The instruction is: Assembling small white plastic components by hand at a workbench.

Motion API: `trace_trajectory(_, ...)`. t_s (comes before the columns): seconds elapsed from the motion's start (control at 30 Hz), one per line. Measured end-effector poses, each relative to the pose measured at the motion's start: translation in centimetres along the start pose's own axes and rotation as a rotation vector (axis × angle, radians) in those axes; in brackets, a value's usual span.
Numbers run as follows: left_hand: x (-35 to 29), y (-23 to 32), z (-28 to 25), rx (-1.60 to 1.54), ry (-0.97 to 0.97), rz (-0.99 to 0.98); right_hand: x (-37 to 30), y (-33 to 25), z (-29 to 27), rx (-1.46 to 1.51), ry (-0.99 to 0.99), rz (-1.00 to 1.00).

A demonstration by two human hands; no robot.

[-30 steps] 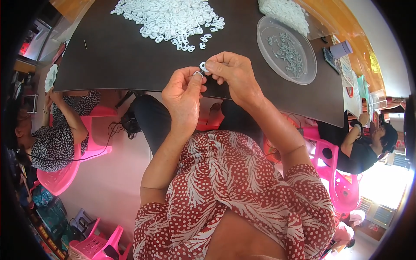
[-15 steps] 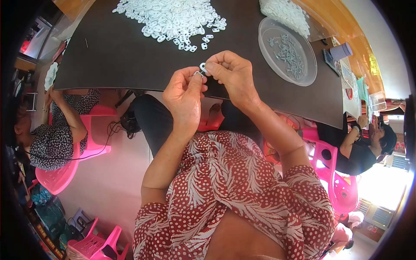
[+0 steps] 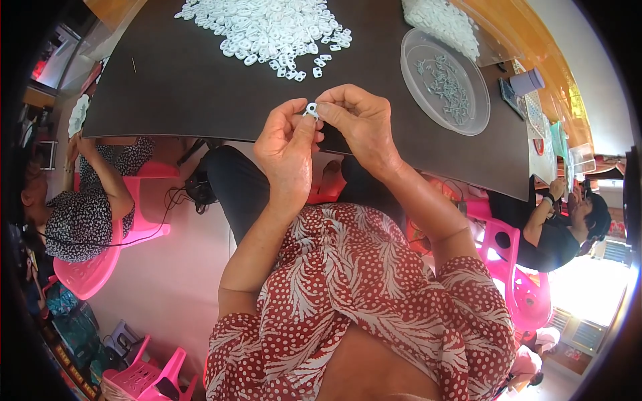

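Note:
Just over the near table edge, my left hand [image 3: 286, 147] and my right hand [image 3: 361, 130] meet, thumbs and fingers pinched together. Between their fingertips is a small white plastic piece [image 3: 311, 107] with a round hole at its top. My left thumb presses at its lower side and my right thumb and forefinger grip its right side. Its lower part is hidden by the fingers. Farther off lies a large heap of white oval plastic pieces [image 3: 271, 33], with a few loose ones [image 3: 317, 71] at its near edge.
On the right stands a round clear tray [image 3: 412, 83] with small grey metal parts [image 3: 447, 87], beside a clear bag of white pieces [image 3: 441, 27]. A lilac cup [image 3: 527, 81] and a phone [image 3: 510, 97] lie beyond. Two people sit at the left and right on pink chairs [image 3: 87, 274].
The white piece at my right fingertips has moved slightly left and sits closer to my left thumb. The dark gap between the fingertips has closed.

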State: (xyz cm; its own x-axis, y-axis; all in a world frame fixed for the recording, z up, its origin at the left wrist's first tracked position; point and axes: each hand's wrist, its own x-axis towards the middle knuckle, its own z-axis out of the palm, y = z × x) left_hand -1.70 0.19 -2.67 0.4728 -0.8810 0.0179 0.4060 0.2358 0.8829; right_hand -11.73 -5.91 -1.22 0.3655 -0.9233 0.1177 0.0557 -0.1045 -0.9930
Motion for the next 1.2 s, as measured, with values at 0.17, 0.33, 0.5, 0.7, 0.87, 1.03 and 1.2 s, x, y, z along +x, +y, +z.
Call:
trace_trajectory(0.17,0.1,-0.4,0.1,-0.031,-0.018,0.030,-0.2,-0.5,0.2,-0.042,0.003,-0.018)
trace_trajectory(0.33,0.1,-0.4,-0.2,-0.039,-0.020,0.008,-0.5,0.2,-0.1,-0.166,0.014,-0.093)
trace_trajectory(0.5,-0.2,-0.1,-0.1,-0.051,-0.003,-0.006,-0.8,-0.3,0.1,-0.039,0.024,-0.025)
trace_trajectory(0.7,-0.2,-0.1,0.1,-0.072,0.024,0.024,-0.8,0.2,0.0,-0.241,0.042,-0.171)
trace_trajectory(0.87,-0.1,0.3,0.1,-0.085,0.026,0.012,-0.9,-0.5,-0.1,-0.462,0.025,-0.317)
trace_trajectory(1.03,0.0,0.6,0.2,-0.136,0.058,-0.033,-0.9,-0.4,0.0,-0.558,0.006,-0.449)
trace_trajectory(1.2,-0.1,0.8,0.4,-0.154,0.055,-0.024,-1.1,-0.2,0.1,-0.619,0.031,-0.572)
